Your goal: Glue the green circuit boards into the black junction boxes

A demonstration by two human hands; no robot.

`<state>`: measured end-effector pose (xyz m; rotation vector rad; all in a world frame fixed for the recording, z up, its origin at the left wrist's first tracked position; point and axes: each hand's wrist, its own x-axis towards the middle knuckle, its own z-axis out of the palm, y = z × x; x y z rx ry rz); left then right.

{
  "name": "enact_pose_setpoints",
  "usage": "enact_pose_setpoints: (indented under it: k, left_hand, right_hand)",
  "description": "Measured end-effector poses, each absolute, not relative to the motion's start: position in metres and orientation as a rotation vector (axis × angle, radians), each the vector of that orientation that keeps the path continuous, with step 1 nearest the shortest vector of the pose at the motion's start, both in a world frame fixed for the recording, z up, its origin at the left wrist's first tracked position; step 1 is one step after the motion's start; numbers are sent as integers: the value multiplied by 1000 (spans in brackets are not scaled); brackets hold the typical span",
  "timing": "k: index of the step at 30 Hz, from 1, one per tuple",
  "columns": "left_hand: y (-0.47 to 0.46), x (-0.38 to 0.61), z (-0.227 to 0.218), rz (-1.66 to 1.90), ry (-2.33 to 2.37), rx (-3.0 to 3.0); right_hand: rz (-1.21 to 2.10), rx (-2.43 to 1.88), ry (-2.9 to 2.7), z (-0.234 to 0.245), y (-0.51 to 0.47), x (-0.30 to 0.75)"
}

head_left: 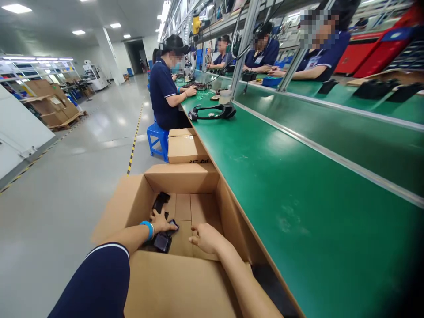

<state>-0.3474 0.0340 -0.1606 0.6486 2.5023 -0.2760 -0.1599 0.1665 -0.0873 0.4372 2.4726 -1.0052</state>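
Both my arms reach down into an open cardboard box [182, 176] standing on the floor beside the green workbench [281, 185]. My left hand [162, 222], with a blue wristband, rests on a black device [163, 242] lying at the box's left side, fingers curled over it. A second black device [160, 201] lies just beyond it on the box bottom. My right hand [205, 237] hovers loosely curled over the bare cardboard bottom, holding nothing that I can see.
A smaller closed carton [185, 148] and a blue stool [158, 139] stand ahead. A seated person [165, 88] works at the bench; a black headset [212, 112] lies on it. More people sit across the conveyor. Open floor lies to the left.
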Motion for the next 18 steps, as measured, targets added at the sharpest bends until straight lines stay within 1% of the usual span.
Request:
enact_pose_setpoints:
  k: [4, 8, 13, 18]
  left_hand:
    - [44, -328, -191, -206, 2447, 811]
    - [54, -326, -202, -85, 2360, 949]
    - [55, -341, -194, 118, 2250, 977]
    - [62, -354, -164, 390, 2140, 969]
  right_hand:
    - [-1034, 518, 2389, -104, 173, -157]
    - [-1004, 591, 2329, -111, 186, -181]
    - [-1097, 699, 2214, -126, 204, -203]
    - [-1425, 901, 2140, -135, 214, -197]
